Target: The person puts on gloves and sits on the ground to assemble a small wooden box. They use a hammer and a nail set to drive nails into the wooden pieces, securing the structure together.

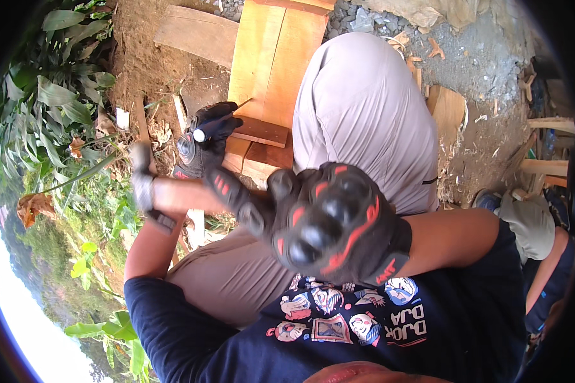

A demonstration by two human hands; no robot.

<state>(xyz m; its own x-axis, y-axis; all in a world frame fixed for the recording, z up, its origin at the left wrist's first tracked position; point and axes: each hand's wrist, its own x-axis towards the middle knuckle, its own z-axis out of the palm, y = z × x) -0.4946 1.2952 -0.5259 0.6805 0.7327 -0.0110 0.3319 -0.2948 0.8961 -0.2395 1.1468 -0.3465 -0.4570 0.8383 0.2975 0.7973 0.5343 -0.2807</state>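
Observation:
Both my hands wear black padded gloves with red trim. My left hand (206, 142) is raised over my bent knee and is closed around a dark pen-like tool (216, 126) with a white tip. My right hand (329, 220) is close to the camera. Its fingers reach left and pinch the cuff of the left glove (222, 185) at my wrist. A dark strap (144, 191) circles my left forearm, blurred.
Pale wooden planks (271, 57) lie on the ground beyond my grey-trousered knee (364, 108), with two small dark wood blocks (262, 131) on them. Leafy plants (51, 102) fill the left. Wood offcuts (546, 166) and shavings lie at the right, gravel (364, 19) at the top.

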